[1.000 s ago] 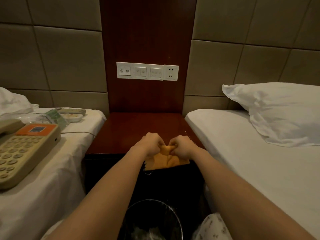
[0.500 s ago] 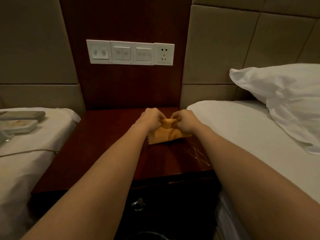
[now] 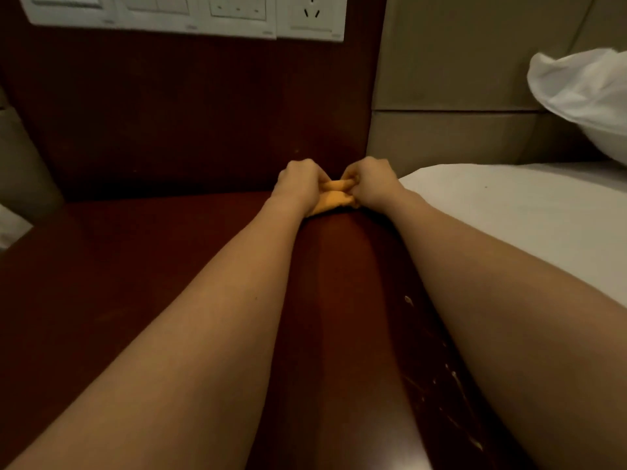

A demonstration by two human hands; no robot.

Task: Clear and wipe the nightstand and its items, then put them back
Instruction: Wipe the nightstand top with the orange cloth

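Note:
A small orange cloth [image 3: 334,198] lies bunched at the back right of the dark red wooden nightstand [image 3: 142,266], close to its back panel. My left hand [image 3: 298,184] grips the cloth's left end with curled fingers. Gripping the right end the same way is my right hand [image 3: 373,183]. Both fists press it down on the wood, and most of the cloth is hidden under them. Both forearms stretch out over the top.
A white switch and socket panel [image 3: 190,15] sits on the wooden back panel. A bed with a white sheet [image 3: 526,225] adjoins the nightstand on the right, with a white pillow [image 3: 583,93] at its head. Pale scratches [image 3: 451,374] mark the right edge.
Both hands have carried the cloth from the nightstand's front edge to its back. The view has closed in, and the left bed with the phone has dropped out of sight.

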